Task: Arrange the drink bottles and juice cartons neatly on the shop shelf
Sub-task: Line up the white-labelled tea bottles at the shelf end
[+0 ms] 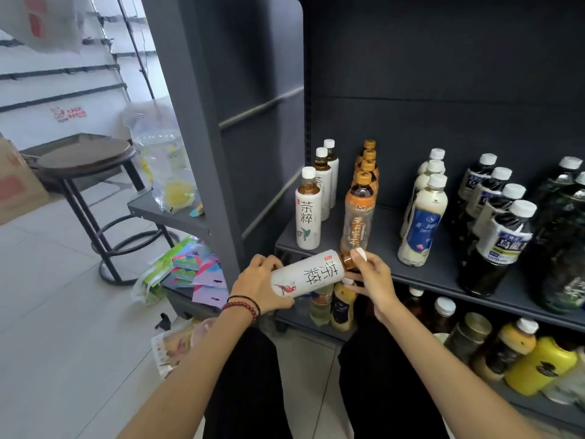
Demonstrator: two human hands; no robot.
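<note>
White-sleeved tea bottle (305, 274) lies sideways between both hands, just in front of the shelf (443, 274) edge. Left hand (258, 285) wraps the base — right hand (370, 280) pinches the cap end. Likely full, so weighty; smooth sleeve, probably slippery — grip mid-body. Amber tea shows at neck.

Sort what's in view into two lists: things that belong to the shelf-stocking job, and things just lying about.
Job:
- white tea bottle, held sideways by left hand and right hand
- white tea row
- orange-capped row
- milky bottles
- dark bottles
- shelf

Lying about:
- stool
- cardboard box
- colourful packets
- plastic bag
</note>
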